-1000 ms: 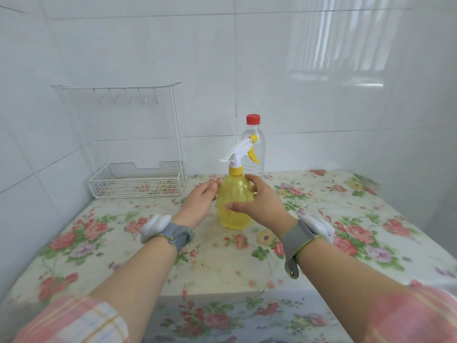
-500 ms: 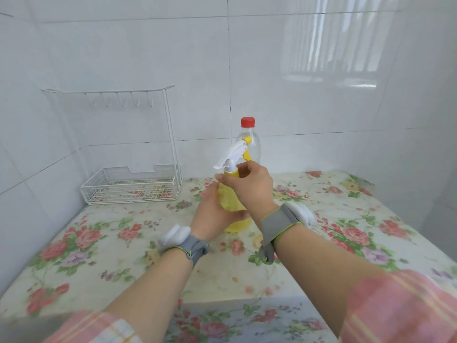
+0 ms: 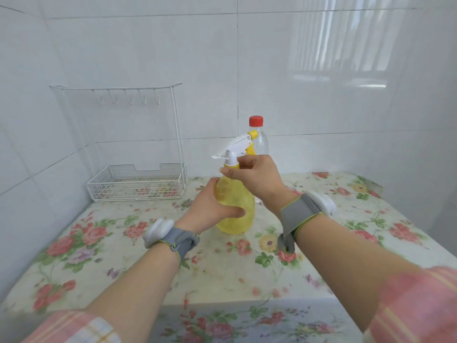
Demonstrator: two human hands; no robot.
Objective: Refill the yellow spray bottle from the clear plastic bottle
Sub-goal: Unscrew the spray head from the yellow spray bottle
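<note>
Most of the clear bottle (image 3: 261,144), red cap on, stands hidden behind the sprayer (image 3: 236,209) on the floral table (image 3: 222,266); its contents cannot be made out. The left hand (image 3: 210,209) wraps the sprayer's yellow body. The right hand (image 3: 257,178) pinches its neck collar.
</note>
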